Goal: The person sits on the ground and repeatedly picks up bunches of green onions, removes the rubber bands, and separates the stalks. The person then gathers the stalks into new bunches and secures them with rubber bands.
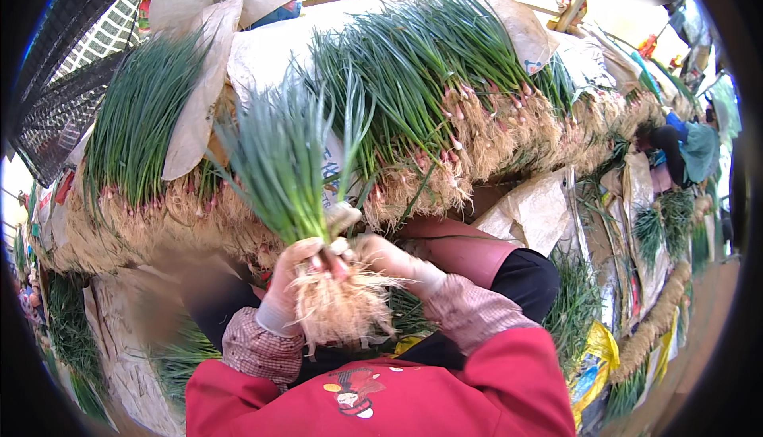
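Observation:
In front of my chest, my left hand point(286, 279) is closed around a bunch of spring onions point(289, 168) just above the pinkish bulbs. The green leaves fan upward and away from me, and a thick tangle of pale roots point(343, 312) hangs below. My right hand point(387, 258) is curled against the bunch's right side at the stems. Motion blurs it, and its fingertips are partly hidden, so its grip is unclear. Both hands seem to wear thin, pale gloves with whitish fingertips.
A long raised heap of spring onions point(411, 73) runs across before me, roots toward me. Pale woven sacks point(202, 91) cover parts of it. Loose greens point(572, 294) and a yellow bag point(596, 359) lie at right. Another person point(697, 145) sits farther right.

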The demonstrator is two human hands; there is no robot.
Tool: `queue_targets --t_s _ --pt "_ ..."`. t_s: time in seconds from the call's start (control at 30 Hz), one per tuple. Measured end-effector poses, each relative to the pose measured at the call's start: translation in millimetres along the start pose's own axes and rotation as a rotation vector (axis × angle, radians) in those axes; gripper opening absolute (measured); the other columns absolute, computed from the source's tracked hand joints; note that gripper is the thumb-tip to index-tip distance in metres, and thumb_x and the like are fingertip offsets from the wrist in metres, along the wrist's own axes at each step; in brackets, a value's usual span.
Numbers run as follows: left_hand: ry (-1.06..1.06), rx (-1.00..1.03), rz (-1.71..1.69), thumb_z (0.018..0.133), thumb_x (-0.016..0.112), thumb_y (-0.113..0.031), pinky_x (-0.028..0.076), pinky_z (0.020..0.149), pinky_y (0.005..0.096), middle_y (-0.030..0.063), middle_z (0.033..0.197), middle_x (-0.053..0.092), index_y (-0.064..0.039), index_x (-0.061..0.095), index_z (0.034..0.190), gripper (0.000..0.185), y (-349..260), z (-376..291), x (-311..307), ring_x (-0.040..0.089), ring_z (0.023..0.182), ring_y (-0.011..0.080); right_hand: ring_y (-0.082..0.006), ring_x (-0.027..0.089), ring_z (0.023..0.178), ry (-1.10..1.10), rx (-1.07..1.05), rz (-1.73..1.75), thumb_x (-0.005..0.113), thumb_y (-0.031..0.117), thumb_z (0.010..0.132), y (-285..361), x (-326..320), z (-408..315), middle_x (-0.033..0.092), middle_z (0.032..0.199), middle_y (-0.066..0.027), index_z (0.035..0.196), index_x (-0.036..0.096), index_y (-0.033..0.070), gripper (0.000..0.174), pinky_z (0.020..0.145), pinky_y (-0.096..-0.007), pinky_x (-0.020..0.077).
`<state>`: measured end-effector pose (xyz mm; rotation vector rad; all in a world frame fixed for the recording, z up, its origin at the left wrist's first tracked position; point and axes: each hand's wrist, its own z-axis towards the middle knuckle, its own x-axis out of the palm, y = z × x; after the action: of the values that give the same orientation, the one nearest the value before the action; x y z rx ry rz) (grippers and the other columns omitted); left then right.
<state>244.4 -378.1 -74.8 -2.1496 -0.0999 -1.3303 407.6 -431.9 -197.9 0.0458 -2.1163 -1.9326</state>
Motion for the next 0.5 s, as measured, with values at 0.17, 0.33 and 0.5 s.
queue_targets --t_s 0.17,0.33,0.5 --pt "-0.163 0.096 0.038 0.082 0.06 -0.02 0.052 0.077 0.0333 0.0165 0.109 0.062 0.006 0.051 0.123 0.049 -16.6 -6.4 -14.6 0.059 0.079 0.0187 -0.0265 0.066 0.065 -1.003 0.296 -1.177 0.059 0.037 0.094 93.5 -94.5 -51.8 0.067 0.075 -0.0158 0.107 0.063 0.005 0.035 0.061 -0.0369 0.0532" --pt "-0.097 -0.163 0.14 0.085 0.06 -0.015 0.055 0.087 0.0435 0.0166 0.109 0.065 0.003 0.056 0.116 0.036 3.5 34.4 -56.9 0.066 0.094 0.0286 -0.0316 0.066 0.069 -0.577 0.246 -1.004 0.053 0.043 0.094 71.4 -28.3 -42.3 0.067 0.075 -0.0133 0.087 0.062 0.007 0.038 0.069 -0.0434 0.0529" --pt "-0.057 -0.198 -0.04 0.083 0.061 -0.014 0.058 0.075 0.0418 0.0187 0.107 0.065 0.001 0.059 0.108 0.029 6.5 25.0 -51.7 0.067 0.083 0.0306 -0.0343 0.066 0.075 -0.442 0.032 -1.003 0.055 0.039 0.093 87.7 1.6 -39.6 0.067 0.079 -0.0139 0.1 0.062 0.007 0.033 0.07 -0.0441 0.0532"
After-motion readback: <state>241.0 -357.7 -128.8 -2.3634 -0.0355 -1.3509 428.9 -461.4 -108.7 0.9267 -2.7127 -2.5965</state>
